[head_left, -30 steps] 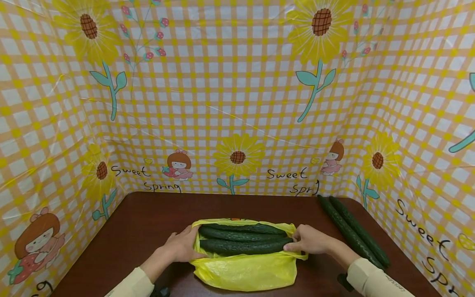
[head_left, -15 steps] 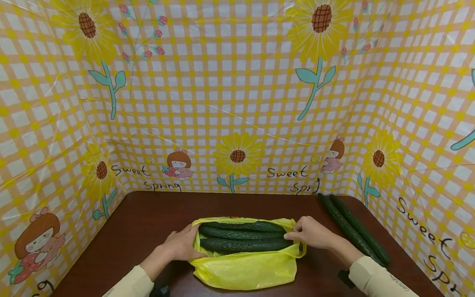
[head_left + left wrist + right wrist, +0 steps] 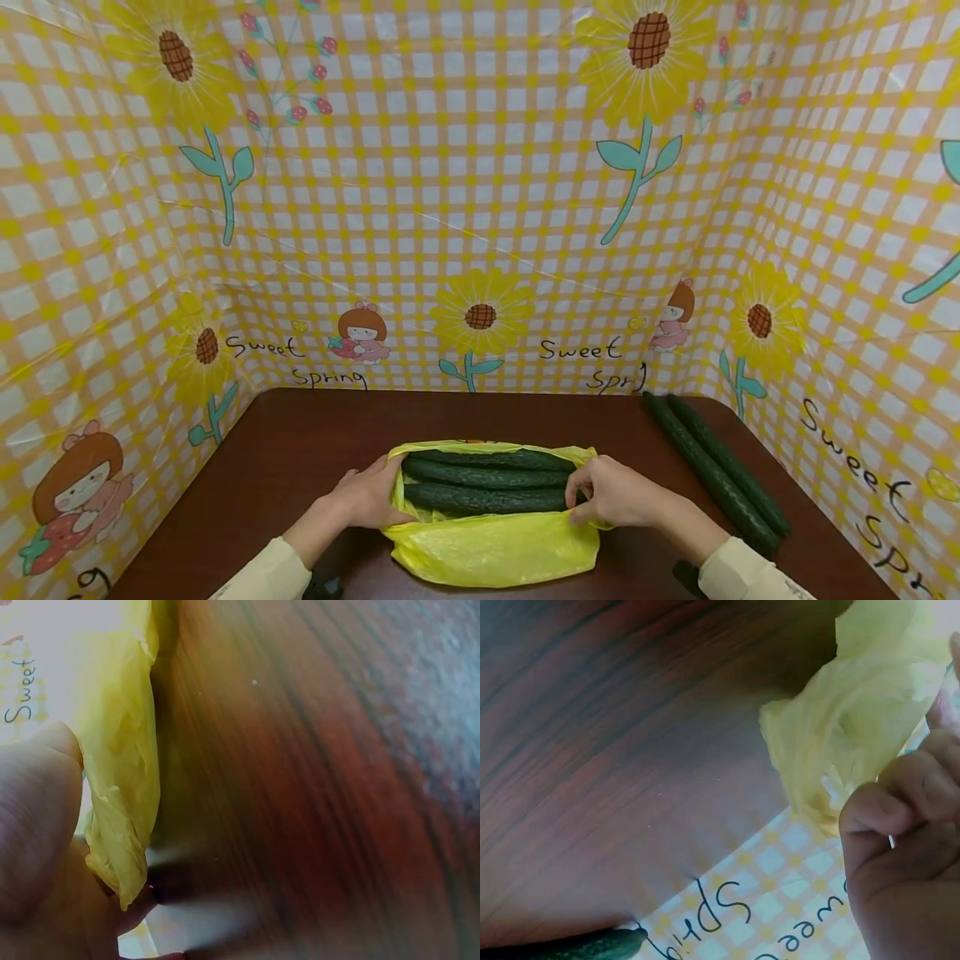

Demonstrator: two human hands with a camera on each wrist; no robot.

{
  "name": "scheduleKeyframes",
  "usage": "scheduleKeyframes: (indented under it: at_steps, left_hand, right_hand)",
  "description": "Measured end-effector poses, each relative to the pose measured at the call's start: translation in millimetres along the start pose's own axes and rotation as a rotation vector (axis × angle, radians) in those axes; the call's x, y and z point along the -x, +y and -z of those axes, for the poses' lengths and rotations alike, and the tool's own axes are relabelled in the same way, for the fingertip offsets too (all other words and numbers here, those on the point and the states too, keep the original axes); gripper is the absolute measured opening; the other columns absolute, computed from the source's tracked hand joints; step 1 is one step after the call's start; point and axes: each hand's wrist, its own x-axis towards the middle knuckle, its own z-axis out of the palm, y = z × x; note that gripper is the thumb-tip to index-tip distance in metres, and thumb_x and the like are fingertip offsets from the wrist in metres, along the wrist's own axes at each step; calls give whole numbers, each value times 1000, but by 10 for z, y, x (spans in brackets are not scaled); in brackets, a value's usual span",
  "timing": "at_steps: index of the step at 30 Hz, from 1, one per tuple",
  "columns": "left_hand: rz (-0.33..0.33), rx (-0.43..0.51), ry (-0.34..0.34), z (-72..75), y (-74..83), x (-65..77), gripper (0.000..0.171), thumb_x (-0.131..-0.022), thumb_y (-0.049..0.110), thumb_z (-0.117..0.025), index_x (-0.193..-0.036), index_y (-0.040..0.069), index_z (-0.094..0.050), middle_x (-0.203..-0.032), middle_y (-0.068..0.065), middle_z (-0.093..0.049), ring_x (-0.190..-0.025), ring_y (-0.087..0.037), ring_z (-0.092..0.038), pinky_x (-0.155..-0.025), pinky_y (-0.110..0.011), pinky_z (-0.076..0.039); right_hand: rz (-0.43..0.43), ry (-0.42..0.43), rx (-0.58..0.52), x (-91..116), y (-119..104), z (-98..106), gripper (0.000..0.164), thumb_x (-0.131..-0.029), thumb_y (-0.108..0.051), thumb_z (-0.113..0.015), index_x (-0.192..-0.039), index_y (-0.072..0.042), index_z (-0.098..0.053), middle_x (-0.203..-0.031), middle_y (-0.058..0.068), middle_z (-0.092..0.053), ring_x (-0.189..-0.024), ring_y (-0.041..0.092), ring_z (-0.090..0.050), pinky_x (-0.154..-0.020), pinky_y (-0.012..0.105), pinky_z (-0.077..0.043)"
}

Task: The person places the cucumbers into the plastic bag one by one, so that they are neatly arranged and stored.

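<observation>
1. Yellow bag (image 3: 495, 552): thin, crinkled and translucent, it lies on its side between the two hands, mouth gaping upward; the left hand (image 3: 366, 495) holds one end, the right hand (image 3: 621, 492) pinches the near rim at the other.
2. Cucumbers (image 3: 491, 498): three show in the bag's mouth, dark green, bumpy and whole, lying side by side, lengthwise from hand to hand; the right hand's fingers partly hide the nearest one's end.

Both arms reach in from below, left forearm (image 3: 318, 529) and right forearm (image 3: 688, 525) bare beyond pale sleeves (image 3: 273, 570)! Left hand (image 3: 366, 497): thumb spread from the fingers, fingertips hidden. Right hand (image 3: 617, 493), opposite: fingers curled, index bent down towards the thumb!
</observation>
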Motion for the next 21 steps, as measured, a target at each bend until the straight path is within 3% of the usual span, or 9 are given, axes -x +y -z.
scheduleKeyframes:
  at_steps: [6,11,17,21]
  left_hand:
    - [5,9,-18,-8,21,3,113,-76,63,-80,-160,12,-23,-161,-22,-32,-148,-39,-35,-114,-69,-24]
    - [9,11,-29,-11,50,25,113,-77,61,-81,-160,11,-22,-161,-24,-31,-149,-40,-32,-115,-69,-23]
    - [17,-16,-27,-32,58,22,113,-77,62,-80,-160,10,-23,-160,-24,-31,-148,-39,-33,-114,-68,-24]
    - [24,-30,-22,-15,62,33,112,-78,61,-80,-159,10,-23,-160,-24,-31,-148,-39,-34,-114,-68,-24]
  right_hand:
    - [-24,56,121,29,8,-66,13,-87,-22,-79,-77,-25,-73,-54,-12,-44,-47,-2,-35,-46,18,-32]
    - [-20,111,156,-5,65,-65,14,-89,-16,-77,-79,-24,-73,-55,-10,-44,-49,-2,-36,-47,19,-32]
    - [7,101,43,1,145,-20,8,-92,-15,-74,-84,-19,-75,-55,-9,-46,-47,-1,-36,-47,19,-38]
    - [12,150,-68,55,182,56,6,-92,-15,-74,-92,-10,-77,-54,-9,-42,-46,-1,-32,-47,21,-38]
